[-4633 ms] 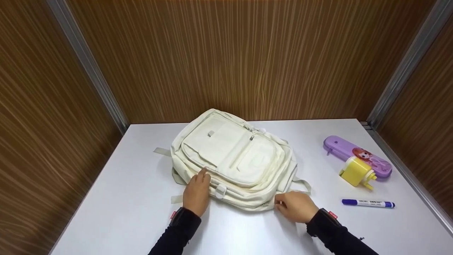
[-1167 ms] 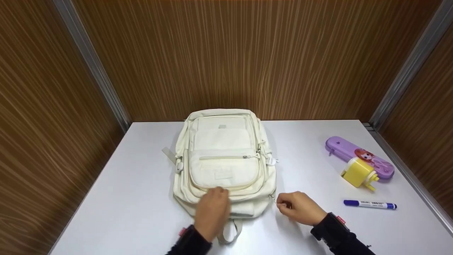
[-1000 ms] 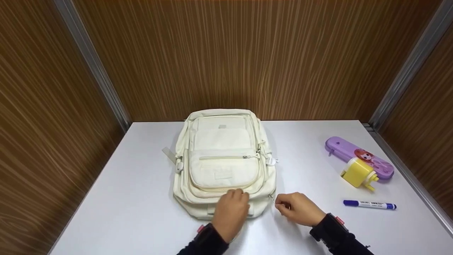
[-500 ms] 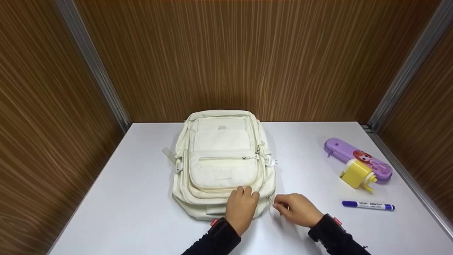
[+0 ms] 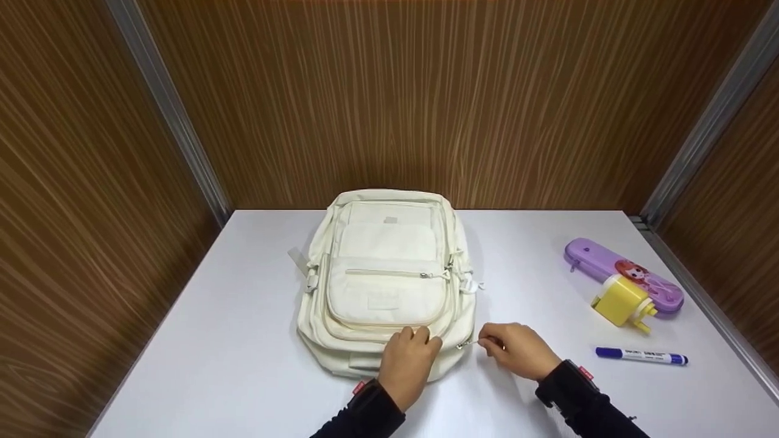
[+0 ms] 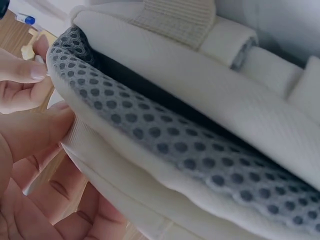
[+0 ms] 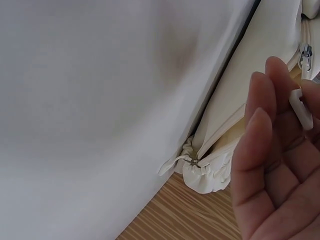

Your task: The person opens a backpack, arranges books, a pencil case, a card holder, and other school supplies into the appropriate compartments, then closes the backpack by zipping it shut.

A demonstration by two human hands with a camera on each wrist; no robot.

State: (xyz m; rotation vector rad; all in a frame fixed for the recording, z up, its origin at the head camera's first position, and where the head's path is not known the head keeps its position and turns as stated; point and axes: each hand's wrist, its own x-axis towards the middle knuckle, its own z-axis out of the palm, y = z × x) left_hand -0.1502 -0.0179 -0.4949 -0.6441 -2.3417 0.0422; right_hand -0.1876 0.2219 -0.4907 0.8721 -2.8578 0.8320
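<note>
A: What are the hands doing?

B: The left hand (image 5: 409,364) pinches the near edge of the bag (image 5: 386,298), thumb against the cloth. The right hand (image 5: 517,350), a little apart from it, pinches the white pull (image 7: 301,111) of a zip (image 5: 464,345); the slider (image 7: 306,53) sits at the bag's near right corner.

A: What would make the zip run well?

B: Probably a firm left grip close to the slider, so the cloth lies taut — slack would bunch ahead of it. The right hand would do best to draw along the teeth rather than outward, easing off at the curve, where a fold could catch.

A: Does the bag lie well for that?

B: It seems so: flat, front up, mid-table (image 5: 231,353). Grey mesh (image 6: 150,120) shows beside the left thumb, perhaps worth holding clear of the teeth.

A: And further out?

B: To the right, well apart from the bag — a purple case (image 5: 593,258), a yellow sharpener (image 5: 619,300) just in front, and a marker (image 5: 642,356) nearer the person. None looks in the way.
</note>
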